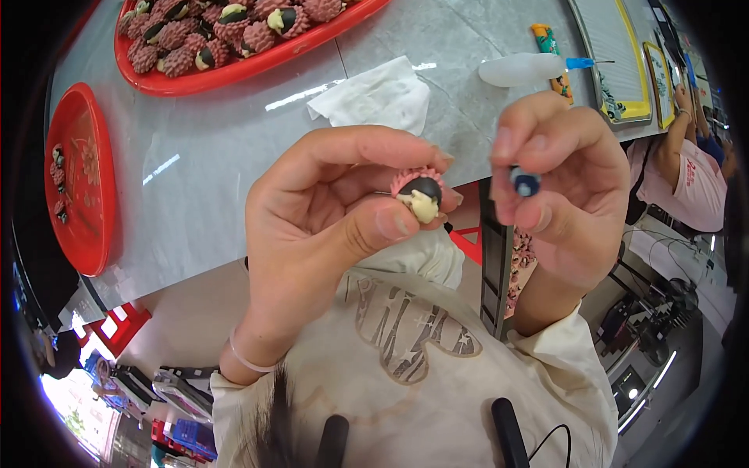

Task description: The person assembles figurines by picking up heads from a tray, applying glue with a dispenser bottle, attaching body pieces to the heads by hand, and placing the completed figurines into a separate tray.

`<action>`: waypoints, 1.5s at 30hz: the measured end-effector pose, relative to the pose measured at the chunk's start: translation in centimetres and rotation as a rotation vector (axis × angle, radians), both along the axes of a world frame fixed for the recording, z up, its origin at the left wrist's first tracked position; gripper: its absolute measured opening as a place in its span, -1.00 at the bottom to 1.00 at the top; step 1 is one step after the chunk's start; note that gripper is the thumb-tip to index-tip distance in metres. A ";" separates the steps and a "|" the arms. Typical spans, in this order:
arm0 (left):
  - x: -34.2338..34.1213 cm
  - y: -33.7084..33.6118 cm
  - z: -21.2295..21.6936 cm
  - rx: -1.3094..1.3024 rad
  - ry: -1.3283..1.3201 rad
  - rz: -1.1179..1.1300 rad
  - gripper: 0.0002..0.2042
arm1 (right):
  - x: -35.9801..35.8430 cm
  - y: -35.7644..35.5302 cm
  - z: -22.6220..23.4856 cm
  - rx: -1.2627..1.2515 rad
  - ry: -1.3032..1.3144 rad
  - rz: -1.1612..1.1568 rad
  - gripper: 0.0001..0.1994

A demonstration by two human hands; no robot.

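Note:
Between the thumb and fingertips of my left hand [292, 226] is a small knobbly pink figurine [420, 193] with black and cream parts. Its cream side is turned up toward me. To the right, my right hand [573, 175] is closed in a pinch round a small dark-blue round-ended piece [523, 182] with a pale spot at its tip. Most of that piece is hidden by the fingers, so its kind is unclear. The two hands are apart, both raised over the table's near edge.
A red tray [257, 64] piled with similar figurines lies at the far left of the grey table [211, 140]. Another red tray [97, 226] holds a few. A white cloth [382, 97], a squeeze bottle with blue needle tip [521, 70] and an orange-green tube [543, 39] lie beyond my hands. Another person [690, 183] sits at right.

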State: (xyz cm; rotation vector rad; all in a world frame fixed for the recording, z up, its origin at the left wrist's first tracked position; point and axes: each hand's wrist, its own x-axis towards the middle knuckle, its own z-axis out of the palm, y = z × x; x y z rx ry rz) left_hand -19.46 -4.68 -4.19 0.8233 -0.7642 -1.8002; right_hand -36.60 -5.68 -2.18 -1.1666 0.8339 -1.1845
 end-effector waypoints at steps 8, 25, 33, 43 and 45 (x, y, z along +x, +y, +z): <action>0.3 0.1 -0.3 -0.006 -0.036 -0.001 -0.61 | 0.9 -0.1 0.4 -0.138 0.197 0.052 -0.78; 0.5 0.8 -1.2 -0.185 -0.099 0.113 -0.72 | 2.4 0.6 -0.1 -0.639 0.552 -0.105 -0.71; 0.6 0.7 -1.3 -0.180 -0.091 0.116 -0.69 | 2.4 0.6 -0.4 -0.569 0.506 -0.089 -0.80; 0.6 0.5 -0.9 0.044 -0.039 0.019 -0.59 | 2.2 0.2 -0.4 -0.593 0.547 -0.059 -0.80; 0.7 0.5 -0.8 0.027 -0.070 0.023 -0.59 | 2.2 0.1 -0.8 -0.765 0.627 -0.090 -0.82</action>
